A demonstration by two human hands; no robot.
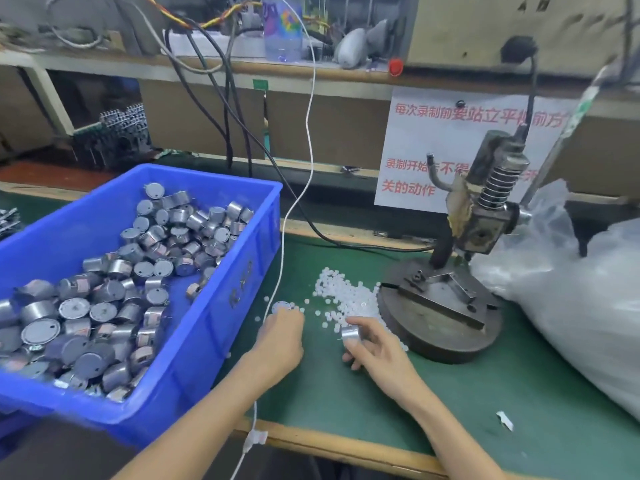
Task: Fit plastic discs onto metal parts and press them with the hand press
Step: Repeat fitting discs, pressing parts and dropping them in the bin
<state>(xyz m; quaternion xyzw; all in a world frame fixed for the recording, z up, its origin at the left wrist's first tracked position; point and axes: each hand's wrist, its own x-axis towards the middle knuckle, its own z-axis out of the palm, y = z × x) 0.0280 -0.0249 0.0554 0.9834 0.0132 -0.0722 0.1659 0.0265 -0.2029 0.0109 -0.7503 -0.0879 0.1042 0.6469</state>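
We seem mid-fitting; left hand (282,336) pinches a round grey metal part (280,306); right hand (375,346) grips a silver metal cylinder (350,334); next, pick from the small white plastic discs (346,296) at its twelve o'clock.

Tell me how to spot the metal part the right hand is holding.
Find the hand press on the green mat; a heap of white plastic discs lies against the left of its round base. At the heap's near edge the right hand grips a small shiny metal can. Unlike those piled in the blue crate, it is held, curved wall showing.
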